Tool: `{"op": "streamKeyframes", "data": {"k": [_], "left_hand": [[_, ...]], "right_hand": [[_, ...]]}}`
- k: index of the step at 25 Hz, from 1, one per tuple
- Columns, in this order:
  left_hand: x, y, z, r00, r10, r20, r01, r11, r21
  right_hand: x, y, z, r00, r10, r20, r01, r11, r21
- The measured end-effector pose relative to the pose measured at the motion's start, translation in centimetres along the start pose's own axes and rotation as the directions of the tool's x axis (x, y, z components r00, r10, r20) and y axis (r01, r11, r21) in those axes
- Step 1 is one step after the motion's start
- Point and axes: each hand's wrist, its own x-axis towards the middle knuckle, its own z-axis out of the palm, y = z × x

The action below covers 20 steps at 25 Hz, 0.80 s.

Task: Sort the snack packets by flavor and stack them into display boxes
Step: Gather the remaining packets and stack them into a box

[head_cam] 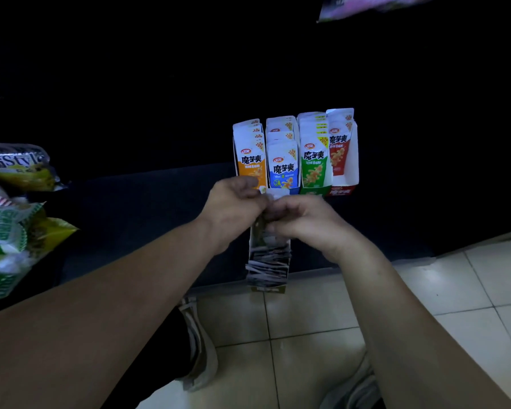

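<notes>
Dim room; dark surface [130, 216] is bordered by pale tiled floor [425, 290] | four white cardboard display boxes [295, 154] are ranged behind | crammed fifth box [267, 261] is set at the edge | its front packets [275, 197] are pinched by left hand [233, 208] and right hand [304, 219]

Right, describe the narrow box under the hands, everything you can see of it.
The narrow box looks like thin white card with an olive near lip, open-topped, packed with packets seen edge-on. It lies lengthwise toward the person, in front of the four-box row, on the dark surface. The left hand and right hand grip packets at its far end.
</notes>
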Motion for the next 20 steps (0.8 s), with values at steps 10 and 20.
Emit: {"op": "streamKeyframes", "data": {"k": [10, 20], "left_hand": [[0.6, -1.4, 0.0, 0.962, 0.238, 0.134, -0.266, 0.926, 0.268], [0.6, -4.3, -1.3, 0.957, 0.217, 0.192, -0.284, 0.836, 0.469]], "right_hand": [[1.3, 2.8, -0.2, 0.963, -0.05, -0.264, 0.015, 0.991, -0.135], [1.9, 2.5, -0.6, 0.947, 0.039, -0.319, -0.15, 0.931, -0.332]]}}
